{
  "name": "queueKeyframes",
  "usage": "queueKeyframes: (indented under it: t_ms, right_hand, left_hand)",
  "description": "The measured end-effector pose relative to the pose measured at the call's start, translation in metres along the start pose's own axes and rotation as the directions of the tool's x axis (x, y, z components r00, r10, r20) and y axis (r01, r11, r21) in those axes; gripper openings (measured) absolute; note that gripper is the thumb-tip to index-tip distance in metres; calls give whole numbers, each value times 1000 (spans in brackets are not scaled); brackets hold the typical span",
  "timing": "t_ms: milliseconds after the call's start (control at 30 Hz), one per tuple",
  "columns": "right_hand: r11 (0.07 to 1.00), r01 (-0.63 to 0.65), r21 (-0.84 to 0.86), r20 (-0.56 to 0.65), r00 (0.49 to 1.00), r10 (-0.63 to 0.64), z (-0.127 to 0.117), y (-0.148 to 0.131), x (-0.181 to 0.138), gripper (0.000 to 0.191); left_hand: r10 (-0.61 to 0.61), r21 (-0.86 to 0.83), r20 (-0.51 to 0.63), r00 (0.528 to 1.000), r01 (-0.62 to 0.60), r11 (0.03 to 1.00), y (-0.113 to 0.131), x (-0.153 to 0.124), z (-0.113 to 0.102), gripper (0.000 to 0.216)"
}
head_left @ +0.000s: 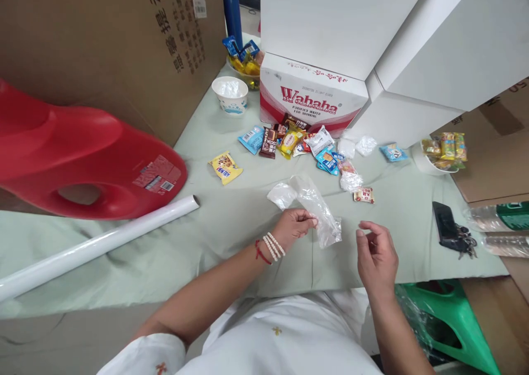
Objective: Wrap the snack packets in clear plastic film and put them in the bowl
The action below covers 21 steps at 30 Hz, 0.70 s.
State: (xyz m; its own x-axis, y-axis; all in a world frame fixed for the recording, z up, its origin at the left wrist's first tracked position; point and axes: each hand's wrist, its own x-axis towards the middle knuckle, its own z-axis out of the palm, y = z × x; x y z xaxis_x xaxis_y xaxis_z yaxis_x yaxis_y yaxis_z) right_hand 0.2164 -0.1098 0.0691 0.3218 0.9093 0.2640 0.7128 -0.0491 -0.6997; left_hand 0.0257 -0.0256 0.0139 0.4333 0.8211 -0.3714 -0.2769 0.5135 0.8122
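A clear plastic bag (316, 201) hangs from the pinched fingers of my left hand (294, 225), just above the cloth-covered table. My right hand (377, 253) is to the right of the bag and apart from it, its fingers loosely curled and open, with nothing visible in them. Another piece of clear plastic (281, 195) lies beyond my left hand. Beyond the bag are wrapped snacks: a cocoa bar (269, 143), a yellow packet (291, 143), a white packet (319, 140) and a blue packet (328, 160). A small red-and-white packet (364, 194) lies beyond my right hand.
A yellow snack packet (225, 168) and paper cup (230, 95) sit left of the pile, near a white tube (103, 246) and red plastic object (95, 160). A Wahaha carton (309, 96) stands behind. To the right are a snack bowl (433, 167), phone (444, 220) and keys (467, 240).
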Motion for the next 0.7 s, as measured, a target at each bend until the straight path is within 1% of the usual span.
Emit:
queueKeyframes:
  t_ms: [33,67,100,133,167,200,233,333,367,400,433,467,533,567,600,633,700]
  right_hand:
    - [995,99,2,75,992,-99,1,-4,4,29]
    - [983,184,25,189,964,-186,5,-8,8,30]
    - [966,255,53,307,916,-259,10,-11,11,35]
    - [949,307,72,404,861,-310,16,-13,14,40]
    - [937,339,80,466,818,-336,22,-13,17,43]
    - [932,353,82,492,799,-346,26,-11,18,41]
    - [932,353,84,486,801,-348,28,-9,19,35]
    - [934,338,116,382,853,-356,20,5,12,20]
    - [932,337,134,370,855,-362,13,10,7,19]
    - [931,332,151,388,846,-364,5,15,1,19]
    - [934,316,166,442,823,-357,-4,20,-6,21]
    - [941,288,177,528,779,-338,-14,24,-12,21]
    - [965,189,180,708,657,-261,-34,29,-21,21]
    - [975,129,179,754,618,-220,-43,30,-23,20]
    - [981,69,183,761,621,-185,-50,29,-22,19]
    - [982,14,189,729,668,-150,-54,26,-19,17]
    - [977,-56,205,575,815,-74,-51,16,-6,16]
  left_hand:
    - [3,23,5,1000,-4,1000,0,-1,0,48]
    - [12,43,10,1000,-13,999,0,-1,0,47]
    - [25,57,13,1000,-26,998,1,-2,0,48]
    - [40,64,15,999,-40,997,1,-2,0,48]
    - [52,66,15,999,-53,996,0,-2,0,49]
    - [61,66,10,998,-61,996,0,-1,0,49]
    - [65,69,4,998,-65,996,0,-1,0,50]
    - [65,75,-21,998,-63,995,-1,2,-1,51]
    - [68,73,-31,997,-65,995,-2,3,-2,52]
    - [73,70,-41,996,-70,995,-2,4,-2,52]
    - [79,65,-49,996,-76,995,-2,4,-3,52]
    - [86,61,-56,995,-82,995,-2,4,-3,52]
    - [90,56,-62,994,-87,995,-2,4,-3,52]
    - [89,57,-59,994,-86,995,-2,4,-3,52]
    - [86,62,-53,995,-82,995,-2,3,-3,51]
    - [82,70,-44,996,-79,994,-2,3,-3,50]
    - [72,80,-19,997,-70,994,-2,2,-2,47]
